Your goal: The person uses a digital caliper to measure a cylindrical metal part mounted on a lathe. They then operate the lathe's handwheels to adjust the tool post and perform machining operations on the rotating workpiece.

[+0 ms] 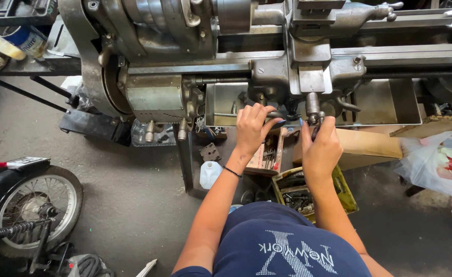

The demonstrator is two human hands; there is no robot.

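Much of the lathe (pixel 267 56) is cut off at the top edge, so the chuck and whatever it carries cannot be made out, and the bed runs out of view to the right. The controls on the carriage front are largely covered by the two hands. The left hand (pixel 251 128) is curled over a dark handwheel (pixel 274 114), of which only a sliver of rim shows past the fingers; a thin black band circles that wrist. The right hand (pixel 321 149) is wrapped shut around a small crank handle (pixel 314 110), a worn grey metal stub that hangs from the apron just right of the handwheel; its lower end is hidden inside the fist. Behind both hands lies a shallow metal chip tray (pixel 385 105), dull and stained. Below, between the arms, sit a wooden box (pixel 267 156) of small parts and a yellow-green crate (pixel 346 192), their contents too dark and tangled to tell. A white jug (pixel 209 174) stands on the floor at the left, and a motorcycle wheel (pixel 33 202) is partly cropped at the frame's edge.
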